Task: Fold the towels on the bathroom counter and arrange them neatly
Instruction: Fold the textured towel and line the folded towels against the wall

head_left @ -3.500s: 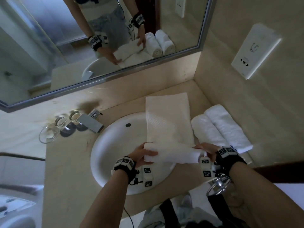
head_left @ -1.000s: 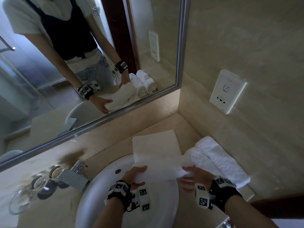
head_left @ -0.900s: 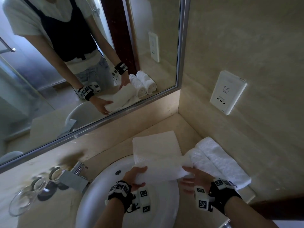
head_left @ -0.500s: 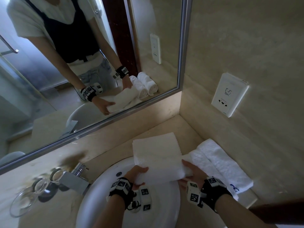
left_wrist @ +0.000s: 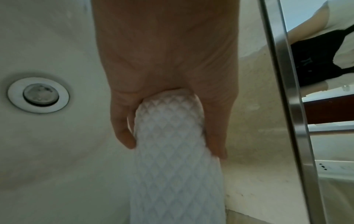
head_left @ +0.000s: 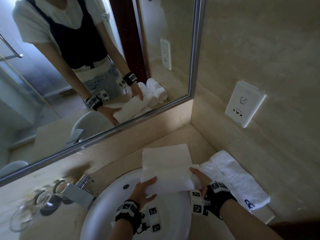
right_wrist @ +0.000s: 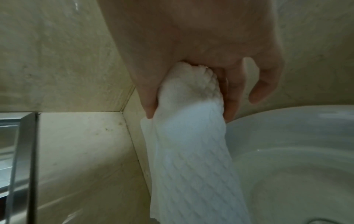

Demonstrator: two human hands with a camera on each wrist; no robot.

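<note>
A white waffle-textured towel (head_left: 167,168) lies across the back rim of the basin, its near part rolled up and its far part flat on the counter (head_left: 110,158). My left hand (head_left: 144,189) grips the roll's left end (left_wrist: 172,136), thumb on one side and fingers on the other. At the roll's right end (right_wrist: 191,121) my right hand (head_left: 199,177) holds the cloth between thumb and fingers. Two rolled white towels (head_left: 230,175) lie side by side on the counter by the right wall, touching my right hand's back.
The white round basin (head_left: 107,210) sits below the roll, its drain (left_wrist: 38,95) at the left. A chrome faucet (head_left: 78,191) and glass cups (head_left: 26,215) stand at the left. The mirror (head_left: 86,66) runs along the back. A wall socket (head_left: 245,103) is on the right wall.
The roll has advanced away from me along the towel and grown thicker; the flat part is shorter. Both hands moved forward with it. The camera tilted upward.
</note>
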